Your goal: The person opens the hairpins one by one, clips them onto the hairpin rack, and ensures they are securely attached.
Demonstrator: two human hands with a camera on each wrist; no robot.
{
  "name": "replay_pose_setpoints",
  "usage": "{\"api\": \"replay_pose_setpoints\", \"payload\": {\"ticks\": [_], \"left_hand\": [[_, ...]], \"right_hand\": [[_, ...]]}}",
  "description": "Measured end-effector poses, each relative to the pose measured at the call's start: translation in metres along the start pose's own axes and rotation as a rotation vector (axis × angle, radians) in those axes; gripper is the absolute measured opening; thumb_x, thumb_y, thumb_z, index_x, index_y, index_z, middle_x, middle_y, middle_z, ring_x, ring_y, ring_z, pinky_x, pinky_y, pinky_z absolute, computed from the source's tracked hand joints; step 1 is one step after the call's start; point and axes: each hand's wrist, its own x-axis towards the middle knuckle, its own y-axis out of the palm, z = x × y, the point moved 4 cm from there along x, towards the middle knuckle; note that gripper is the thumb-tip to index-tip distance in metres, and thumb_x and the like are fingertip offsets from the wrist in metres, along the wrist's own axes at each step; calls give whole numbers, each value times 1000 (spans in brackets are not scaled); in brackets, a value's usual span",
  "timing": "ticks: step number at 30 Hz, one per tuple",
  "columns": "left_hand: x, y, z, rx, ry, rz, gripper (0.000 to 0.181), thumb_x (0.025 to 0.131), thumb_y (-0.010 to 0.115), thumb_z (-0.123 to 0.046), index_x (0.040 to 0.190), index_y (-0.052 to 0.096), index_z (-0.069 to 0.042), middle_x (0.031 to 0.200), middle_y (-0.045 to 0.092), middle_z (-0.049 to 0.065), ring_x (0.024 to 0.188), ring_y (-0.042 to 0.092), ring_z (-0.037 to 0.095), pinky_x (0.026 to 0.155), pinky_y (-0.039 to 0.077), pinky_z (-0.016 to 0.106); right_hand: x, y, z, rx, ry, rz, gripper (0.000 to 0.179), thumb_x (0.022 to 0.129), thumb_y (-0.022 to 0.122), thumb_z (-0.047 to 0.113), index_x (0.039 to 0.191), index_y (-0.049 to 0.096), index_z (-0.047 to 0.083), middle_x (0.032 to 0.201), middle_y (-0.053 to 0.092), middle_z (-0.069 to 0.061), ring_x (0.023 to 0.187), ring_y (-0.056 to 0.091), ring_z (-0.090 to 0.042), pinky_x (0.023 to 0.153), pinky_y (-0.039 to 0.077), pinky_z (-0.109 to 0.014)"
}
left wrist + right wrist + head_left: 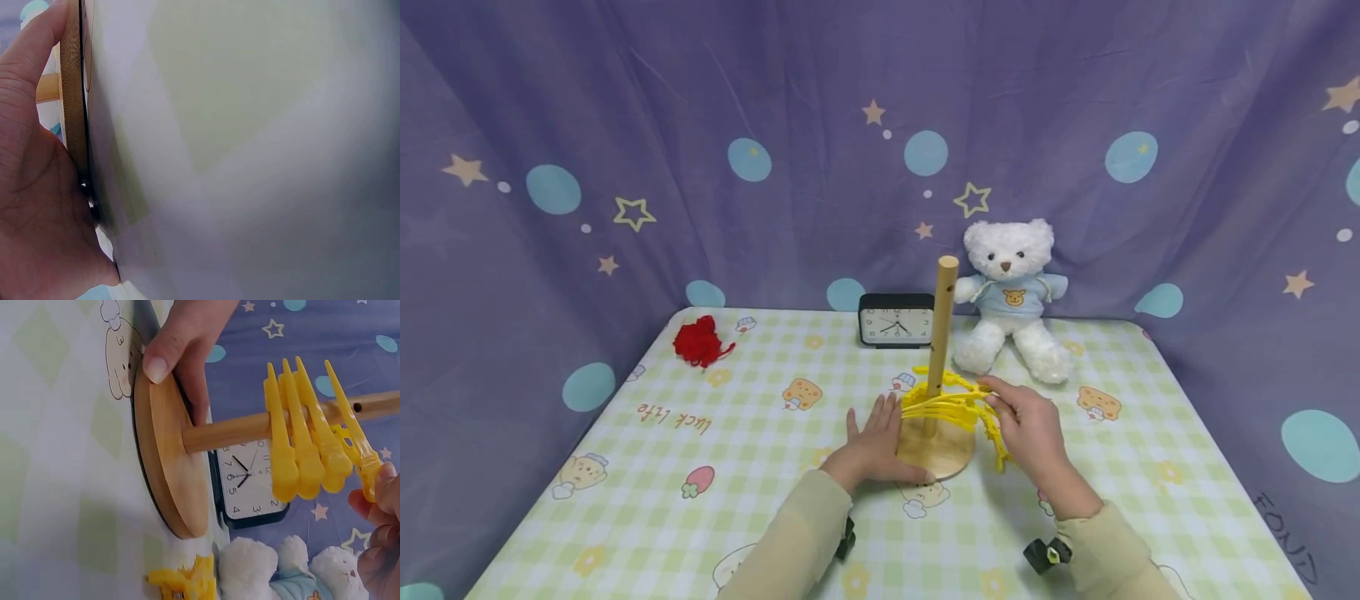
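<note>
Red yarn (700, 342): tangled, beyond and left of the left hand.
Tablecloth (760, 467) lettering: "luck life", left of the left hand.
Left hand (876, 450): fingers spread and extended against the wooden stand's rim; fingers mostly cut off in its wrist view.
Clock (891, 327): beyond the left hand; numerals readable, right edge hidden by the post.
Wooden stand (946, 460): touching the left hand; base partly covered.
Yellow clips (286, 475): between the hands, crossing the post; whether they grip it is unclear.
Teddy bear (1011, 275): beyond the right hand, shirt patch small.
Right hand (1030, 425): pinches the rightmost clip (364, 464).
Curtain (1225, 150) lettering: "FOND", right of the right hand.
</note>
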Motion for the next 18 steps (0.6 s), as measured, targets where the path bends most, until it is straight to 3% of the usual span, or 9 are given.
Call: {"api": "replay_pose_setpoints", "payload": {"ticks": [5, 18], "left_hand": [[-1, -1, -1, 0, 1, -1, 132, 67, 61, -83, 157, 3, -6, 163, -7, 9, 149, -9, 25, 111, -8, 64], [0, -1, -1, -1, -8, 5, 131, 66, 62, -83, 157, 7, -6, 163, -8, 8, 149, -9, 25, 111, -8, 63]], "right_hand": [[3, 9, 4, 15, -29, 4, 24, 86, 73, 7, 109, 76, 15, 89, 74, -6, 61, 56, -11, 54, 46, -30], [1, 18, 3, 73, -24, 110, 27, 90, 68, 9, 117, 72, 13, 105, 73, -4, 61, 51, -8, 56, 45, -29]]}}
